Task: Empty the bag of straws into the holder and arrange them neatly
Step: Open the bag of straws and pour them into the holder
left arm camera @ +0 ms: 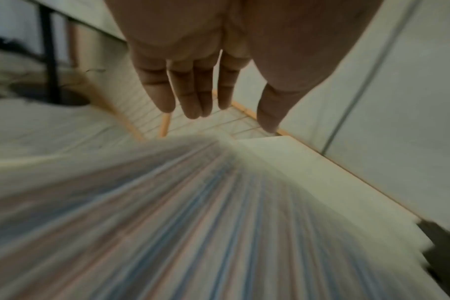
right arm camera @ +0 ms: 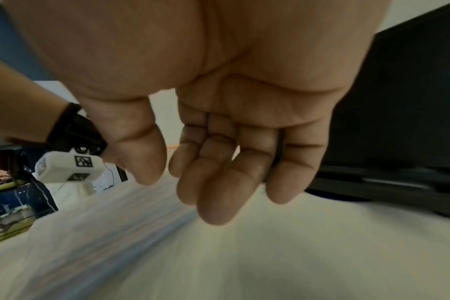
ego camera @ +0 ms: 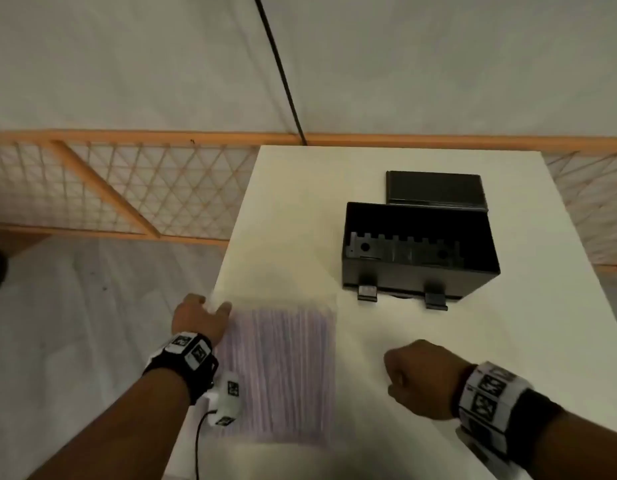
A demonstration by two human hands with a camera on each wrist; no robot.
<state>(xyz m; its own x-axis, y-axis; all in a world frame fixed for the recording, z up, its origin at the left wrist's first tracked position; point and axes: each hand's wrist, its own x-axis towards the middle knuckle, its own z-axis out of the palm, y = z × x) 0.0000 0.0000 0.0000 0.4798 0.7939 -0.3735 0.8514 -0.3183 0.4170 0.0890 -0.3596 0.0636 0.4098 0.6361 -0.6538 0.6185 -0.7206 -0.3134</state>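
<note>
Bag of straws [ego camera: 279,372] flat on white table [ego camera: 386,341] | left hand [ego camera: 199,320] above its far corner, fingers straight, empty | right hand [ego camera: 418,379] loosely curled, empty | black holder [ego camera: 418,251] lidless beyond

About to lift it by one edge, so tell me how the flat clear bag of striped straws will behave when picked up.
The flat clear plastic bag of striped straws probably sags across its width, since the straws lie loose, side by side. Along their length it should stay fairly stiff. It is likely light, and the smooth film may slide on the white table.
</note>
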